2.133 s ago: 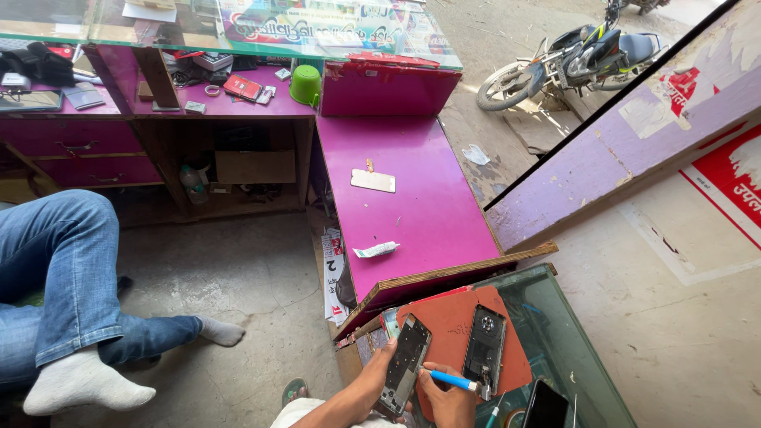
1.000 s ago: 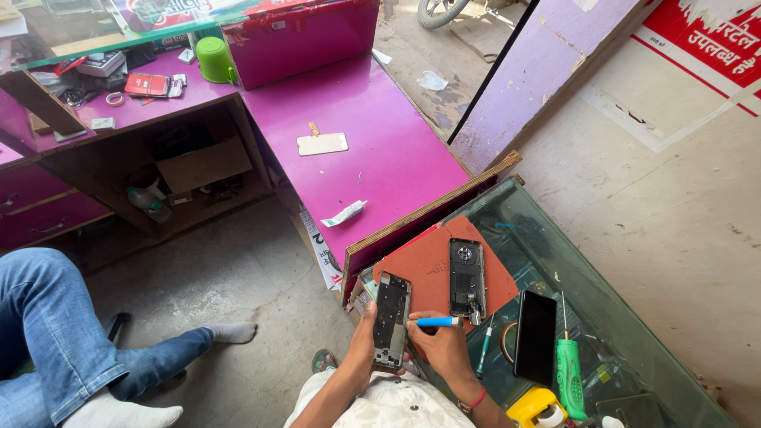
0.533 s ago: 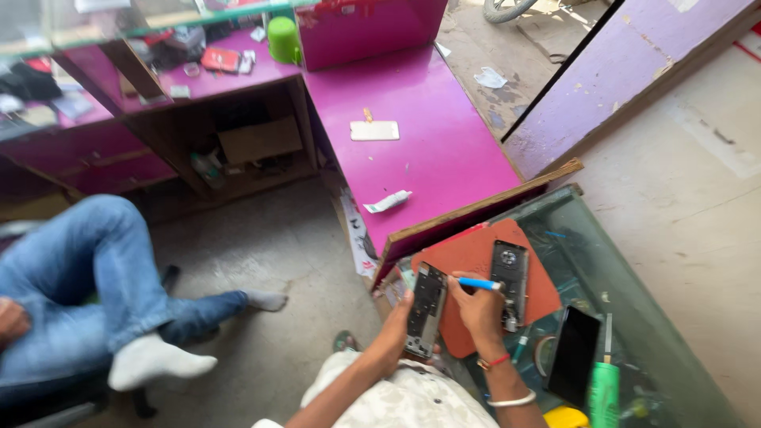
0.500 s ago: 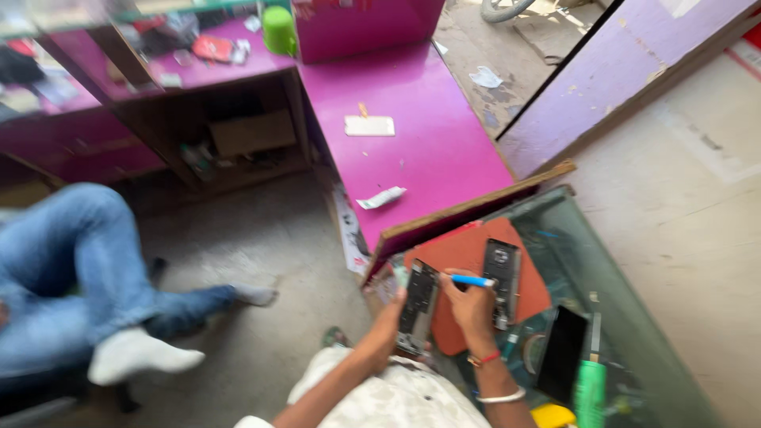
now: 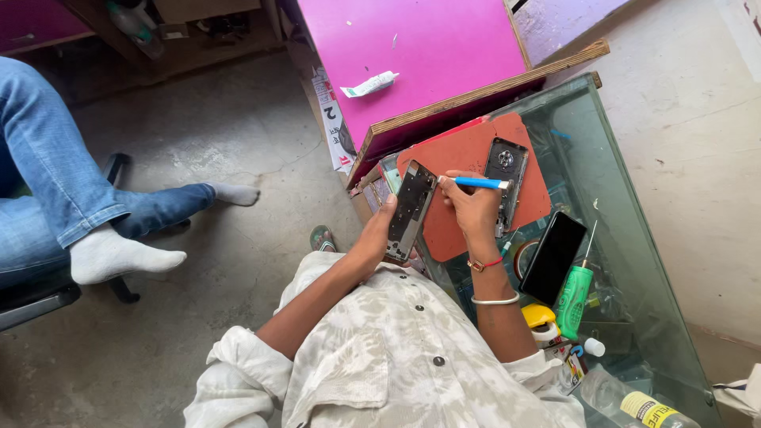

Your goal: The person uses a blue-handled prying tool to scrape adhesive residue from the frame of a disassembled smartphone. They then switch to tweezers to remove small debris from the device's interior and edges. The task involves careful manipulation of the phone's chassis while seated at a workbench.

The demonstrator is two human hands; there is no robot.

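Note:
My left hand point(image 5: 376, 235) grips an opened phone body point(image 5: 410, 211) by its lower edge, tilted over the edge of an orange work mat point(image 5: 476, 150). My right hand point(image 5: 473, 209) holds a blue-handled tool point(image 5: 478, 182) with its tip pointing left at the upper part of that phone. A detached phone back cover with a camera ring point(image 5: 506, 174) lies on the mat just right of my right hand.
A glass counter point(image 5: 626, 230) carries a black phone point(image 5: 552, 256), a green bottle with a needle tip point(image 5: 574, 297), a yellow tape dispenser point(image 5: 539, 319) and small bottles. A magenta counter point(image 5: 420, 47) with a white tube point(image 5: 369, 84) stands ahead. Another person's jeans-clad legs point(image 5: 87, 206) rest at left.
The view has dropped and closed in on the work mat. My hands keep the phone body and the blue tool; the tool tip stays at the phone's top.

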